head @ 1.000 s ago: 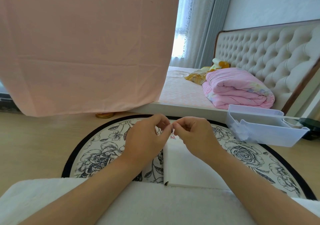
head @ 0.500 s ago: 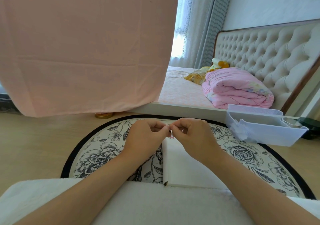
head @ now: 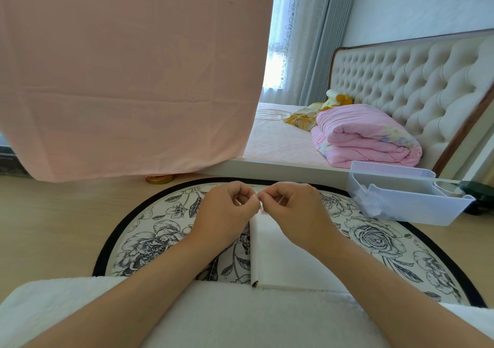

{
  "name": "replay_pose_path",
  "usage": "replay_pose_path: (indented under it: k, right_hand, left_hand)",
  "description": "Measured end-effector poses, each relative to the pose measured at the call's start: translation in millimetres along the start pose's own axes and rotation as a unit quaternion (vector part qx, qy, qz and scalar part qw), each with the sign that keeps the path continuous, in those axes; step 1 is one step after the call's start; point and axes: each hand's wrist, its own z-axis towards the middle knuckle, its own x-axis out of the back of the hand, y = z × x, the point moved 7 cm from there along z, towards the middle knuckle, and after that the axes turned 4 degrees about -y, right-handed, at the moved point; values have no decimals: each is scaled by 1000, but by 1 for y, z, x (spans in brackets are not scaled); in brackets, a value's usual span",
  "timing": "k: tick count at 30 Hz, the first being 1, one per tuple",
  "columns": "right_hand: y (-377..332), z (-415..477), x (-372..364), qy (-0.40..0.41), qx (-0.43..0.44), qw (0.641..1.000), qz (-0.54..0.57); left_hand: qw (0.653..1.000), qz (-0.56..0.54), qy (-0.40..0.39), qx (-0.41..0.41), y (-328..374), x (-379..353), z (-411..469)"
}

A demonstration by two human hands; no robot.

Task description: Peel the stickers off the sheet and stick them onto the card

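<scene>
A large pale pink fabric sheet (head: pixel 128 75) hangs across the upper left. A round gold metal lid (head: pixel 159 179) lies on the wooden floor below its hem. A round floral-printed mat with a black rim (head: pixel 149 230) covers the centre of the floor.

The left hand (head: pixel 224 214) is held above the mat's far half. Its fingers are curled and its thumb and forefinger are pinched together. The tips meet those of the right hand (head: pixel 296 211), which is curled and pinching in the same manner. Both hands grip a small pink-marked sticker piece (head: pixel 263 211), which is mostly hidden by the fingers. It hangs just below the fingertips over the far left corner of the white rectangular card (head: pixel 280 262). Contact between the two cannot be determined.

The card lies on the mat's centre, and its near edge reaches a white fluffy cloth (head: pixel 240 318) across the bottom. A translucent plastic rectangular bin (head: pixel 401 206) sits at the mat's far right edge. A folded pink quilt (head: pixel 369 136) rests on the bed beyond.
</scene>
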Motion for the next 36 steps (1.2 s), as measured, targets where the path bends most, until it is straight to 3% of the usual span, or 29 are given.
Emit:
replay_pose_path:
  k: [9, 18, 29, 36]
  right_hand:
    - [-2, -2, 2, 18, -13, 1000, 17]
    - [-6, -3, 5, -5, -45, 994, 103]
    - [-8, -4, 3, 14, -4, 1000, -2]
    - [-8, -3, 3, 26, -2, 1000, -8]
  left_hand:
    - [1000, -19, 3, -9, 5, 0, -2]
    - [997, -76, -16, 5, 12, 2, -4]
    - [999, -41, 4, 0, 4, 1, -2]
    - [999, -46, 3, -13, 5, 0, -2]
